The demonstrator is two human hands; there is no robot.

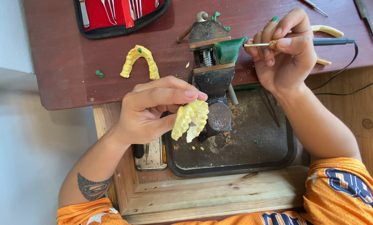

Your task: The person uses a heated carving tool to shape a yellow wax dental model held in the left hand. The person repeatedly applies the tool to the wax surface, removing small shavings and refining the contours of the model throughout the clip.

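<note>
My left hand (149, 110) pinches a yellow dental arch model (190, 120), teeth side facing me, just in front of a small black bench vise (209, 62). A green wax block (227, 50) is clamped in the vise jaws. My right hand (284, 52) grips a thin electric wax tool (307, 41) like a pen, its metal tip touching the green wax block. The tool's black cord runs off to the right. A second yellow dental arch model (139, 61) lies on the dark red tabletop (61, 62), left of the vise.
A dark metal tray (257, 137) with wax crumbs sits under the vise in a wooden frame (220, 191). A red-lined instrument case (115, 14) lies at the back left. Hand tools (364, 14) rest at the back right. Small green wax bits (99, 73) dot the tabletop.
</note>
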